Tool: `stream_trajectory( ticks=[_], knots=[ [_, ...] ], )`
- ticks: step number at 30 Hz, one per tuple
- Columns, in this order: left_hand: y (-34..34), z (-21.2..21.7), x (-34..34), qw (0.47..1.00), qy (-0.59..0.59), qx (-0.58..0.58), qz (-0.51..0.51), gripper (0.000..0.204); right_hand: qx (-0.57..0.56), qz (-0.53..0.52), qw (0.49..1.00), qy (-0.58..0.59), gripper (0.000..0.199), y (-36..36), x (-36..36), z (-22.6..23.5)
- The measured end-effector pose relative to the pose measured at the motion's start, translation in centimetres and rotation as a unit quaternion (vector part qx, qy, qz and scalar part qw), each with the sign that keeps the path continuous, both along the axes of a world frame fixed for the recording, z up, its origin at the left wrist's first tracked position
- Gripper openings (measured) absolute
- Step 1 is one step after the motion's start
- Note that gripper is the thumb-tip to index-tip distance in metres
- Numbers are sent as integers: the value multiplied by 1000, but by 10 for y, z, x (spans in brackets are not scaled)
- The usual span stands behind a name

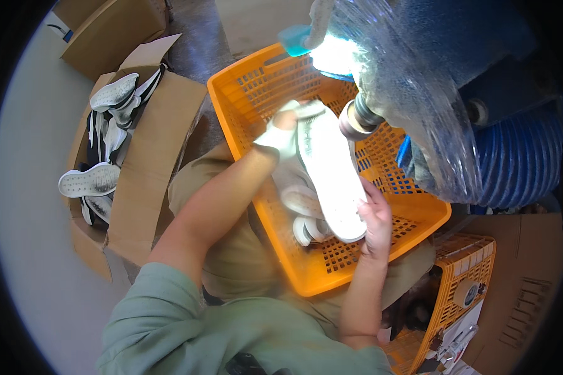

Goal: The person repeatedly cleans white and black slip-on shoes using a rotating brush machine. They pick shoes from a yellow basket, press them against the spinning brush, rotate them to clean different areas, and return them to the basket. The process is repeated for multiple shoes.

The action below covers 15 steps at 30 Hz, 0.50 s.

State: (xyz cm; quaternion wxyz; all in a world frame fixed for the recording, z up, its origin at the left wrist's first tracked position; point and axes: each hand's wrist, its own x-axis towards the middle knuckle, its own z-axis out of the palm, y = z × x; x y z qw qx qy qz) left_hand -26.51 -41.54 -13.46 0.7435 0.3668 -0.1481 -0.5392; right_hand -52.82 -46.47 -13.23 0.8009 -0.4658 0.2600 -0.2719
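Note:
A shoe with a white sole [331, 175] is held sole up over an orange plastic basket [318, 282]. My left hand [280, 132], in a white glove with skin showing at the thumb, is closed on its far end and slightly blurred. The bare right hand [375, 220] grips the near end, thumb on the sole's edge. Close to the shoe's right side is the round metal end of a machine spindle [358, 119]; whether they touch, I cannot tell. Under the shoe, more light-coloured shoes [305, 230] lie in the basket.
A machine wrapped in clear plastic [413, 94] overhangs the basket at right, with a bright lamp [336, 56] and a ribbed blue hose [516, 159]. At left, a cardboard box [159, 131] holds several shoes. A second orange basket [441, 312] carries a tape roll [466, 292].

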Motion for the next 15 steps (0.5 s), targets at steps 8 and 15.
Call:
stream_trajectory(
  ticks=[8, 15],
  knots=[
    [1, 55, -34, 971, 175, -156, 55, 61, -78, -113, 984, 118, 44, -51, -50, 39],
    [5, 83, -47, 976, 123, -175, 38, 49, -192, -165, 963, 93, 43, -75, -59, 40]
  ],
)
